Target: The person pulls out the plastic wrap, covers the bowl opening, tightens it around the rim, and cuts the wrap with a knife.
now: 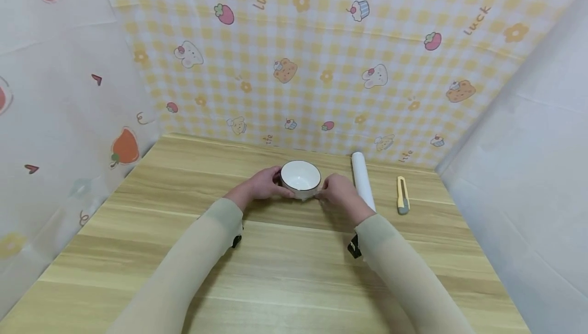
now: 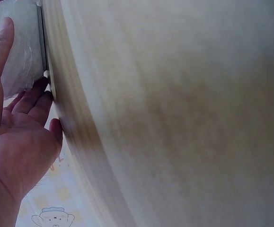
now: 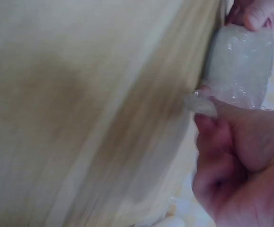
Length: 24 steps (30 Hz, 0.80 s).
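A white bowl with a dark rim stands upright near the back of the table. Clear plastic wrap is stretched and wrinkled over its outer wall. My left hand holds the bowl from the left, the thumb along its front wall and the fingers round the side. On the right side, my right hand pinches a bunched end of the wrap between thumb and fingers, close to the table. In the left wrist view, the left thumb lies against the wrapped wall.
Behind my right hand a white roll lies on the wooden table. A yellow utility knife lies farther right. Patterned cloth rises along the table's back edge, with cloth walls on both sides.
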Each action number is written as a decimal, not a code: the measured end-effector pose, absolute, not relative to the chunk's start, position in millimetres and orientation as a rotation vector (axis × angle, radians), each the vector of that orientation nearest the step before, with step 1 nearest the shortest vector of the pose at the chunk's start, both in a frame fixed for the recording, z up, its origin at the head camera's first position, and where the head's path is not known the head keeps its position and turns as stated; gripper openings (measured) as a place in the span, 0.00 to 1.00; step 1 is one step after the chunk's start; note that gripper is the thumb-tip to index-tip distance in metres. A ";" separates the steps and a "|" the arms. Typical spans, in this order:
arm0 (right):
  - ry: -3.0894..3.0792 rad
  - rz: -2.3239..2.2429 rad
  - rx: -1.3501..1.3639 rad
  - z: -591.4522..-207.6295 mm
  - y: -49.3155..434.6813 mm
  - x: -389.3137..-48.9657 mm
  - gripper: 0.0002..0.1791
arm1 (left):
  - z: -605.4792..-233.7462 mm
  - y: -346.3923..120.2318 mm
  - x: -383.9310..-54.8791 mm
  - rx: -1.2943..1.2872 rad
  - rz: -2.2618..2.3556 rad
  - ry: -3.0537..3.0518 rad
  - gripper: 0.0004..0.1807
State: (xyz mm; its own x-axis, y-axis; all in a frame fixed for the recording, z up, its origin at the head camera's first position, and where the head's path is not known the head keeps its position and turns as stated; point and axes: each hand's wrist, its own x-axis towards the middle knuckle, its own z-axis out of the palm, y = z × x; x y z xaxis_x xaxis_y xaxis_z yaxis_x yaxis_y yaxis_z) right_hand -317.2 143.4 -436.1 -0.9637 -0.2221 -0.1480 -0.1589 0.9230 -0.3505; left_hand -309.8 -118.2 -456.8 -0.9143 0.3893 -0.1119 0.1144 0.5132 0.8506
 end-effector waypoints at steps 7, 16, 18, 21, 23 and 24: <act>2.884 -0.526 -0.298 -433.3 139.0 -324.0 0.04 | -458.1 -117.5 -312.2 0.420 1.355 2.468 0.56; 3.005 -0.537 -0.121 -448.8 133.9 -322.8 0.08 | -458.0 -115.8 -309.0 0.401 1.366 2.458 0.56; 2.986 -0.603 -0.100 -450.1 133.3 -322.1 0.09 | -457.2 -115.3 -307.8 0.399 1.371 2.462 0.56; 2.882 -0.820 -0.077 -450.0 132.7 -320.7 0.12 | -455.8 -114.7 -306.1 0.399 1.369 2.470 0.55; 2.783 -1.012 -0.056 -447.6 132.6 -318.9 0.15 | -455.1 -114.2 -306.1 0.405 1.362 2.474 0.55; 2.725 -1.105 -0.042 -445.8 133.0 -317.6 0.17 | -454.5 -114.0 -306.0 0.409 1.361 2.478 0.55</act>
State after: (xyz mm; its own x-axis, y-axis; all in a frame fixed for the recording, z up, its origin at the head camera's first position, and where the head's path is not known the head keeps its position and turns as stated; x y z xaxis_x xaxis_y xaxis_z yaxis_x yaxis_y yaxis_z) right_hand -317.6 133.0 -445.8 -0.9795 -0.1013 -0.1739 0.0484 0.7201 -0.6922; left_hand -306.0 -114.0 -454.5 -0.9193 0.3777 -0.1107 0.1093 0.5151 0.8501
